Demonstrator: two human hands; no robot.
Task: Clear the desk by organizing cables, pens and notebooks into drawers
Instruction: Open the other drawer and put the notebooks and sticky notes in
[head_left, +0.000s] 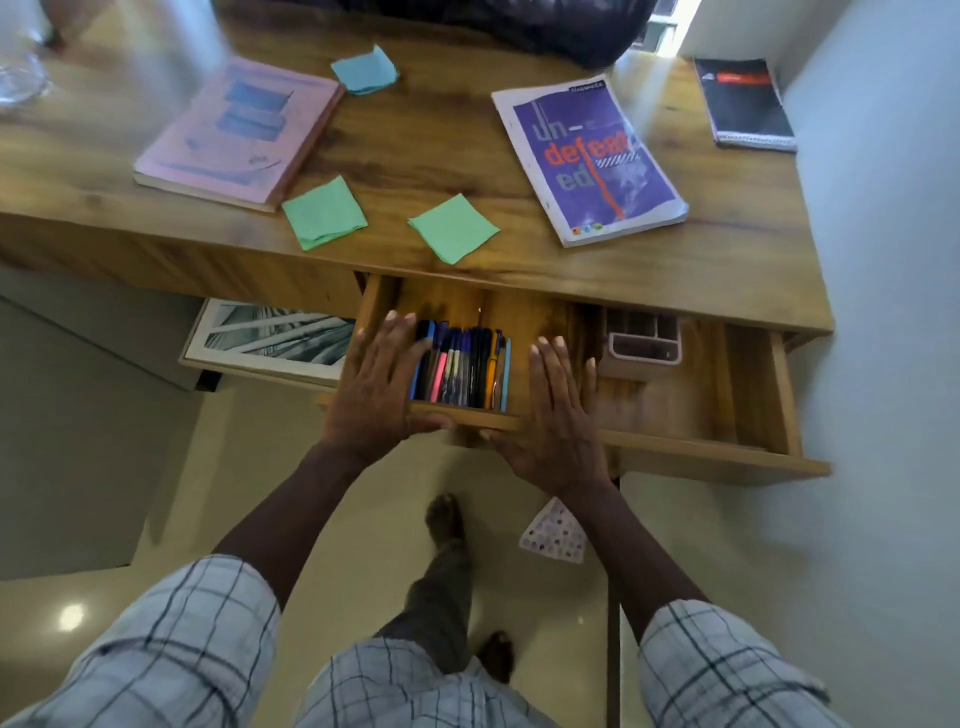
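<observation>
- Landmark: the open drawer (748, 410), pulled out from under the desk (426, 140) toward the person.
- Below the drawer front, a patterned paper (553, 535) lies on the floor, beside the right forearm.
- Left hand (371, 387): flat, fingers extended and together, palm down at the drawer's left end; thumb over the front edge. It clamps nothing.
- Right hand (553, 415): likewise flat and unclenched, resting on the front edge near the drawer's middle. It holds nothing.
- Pens (462, 366): a row of them lies inside the drawer, between the two hands, barrels running front to back. The left fingers appear to touch the leftmost ones; blur prevents certainty.
- Organiser tray (644, 340): inside the drawer, right of the right hand, toward the back.
- Left of the drawer, under the desk edge, a framed picture (270, 338) lies flat.
- Beyond the drawer, on the desk near its front edge: two green notes (324, 213) (453, 227).
- Further back, left of the drawer line: pink book (239, 132); right of it, purple book (589, 156).
- Farther still: blue note (364, 70) and, at the far right corner, black notebook (743, 104).
</observation>
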